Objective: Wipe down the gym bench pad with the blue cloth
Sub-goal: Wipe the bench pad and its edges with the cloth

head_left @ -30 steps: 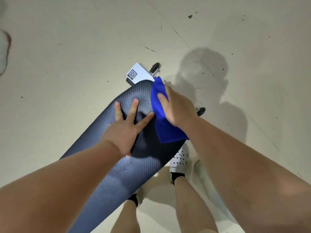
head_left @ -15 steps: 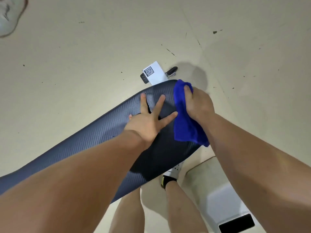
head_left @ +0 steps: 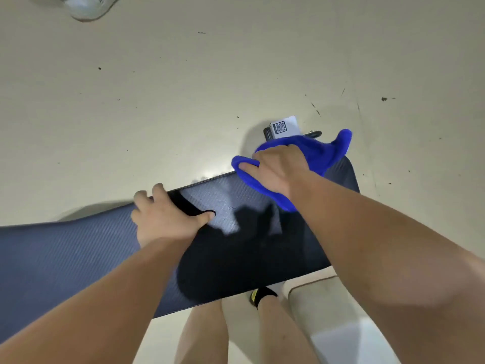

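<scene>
The dark textured bench pad [head_left: 78, 258] runs from the left edge to the right of centre. My right hand [head_left: 278, 170] presses the blue cloth [head_left: 322, 151] onto the pad's far right end, the cloth bunched under the palm and flaring out past the edge. My left hand [head_left: 164, 219] grips the pad's far edge near the middle, fingers curled over the rim and thumb lying on top. Shadows of both arms darken the pad's near right part.
A white tag with a QR code [head_left: 284, 127] and a black frame part [head_left: 313, 134] stick out beyond the pad's end. My legs and a black sock [head_left: 262, 295] show below the pad. A pale object [head_left: 86, 9] lies at the top left on the beige floor.
My right hand swept the cloth from the pad's right side up to its far end. My left hand shifted from lying flat on the pad to gripping its far edge. The view swung.
</scene>
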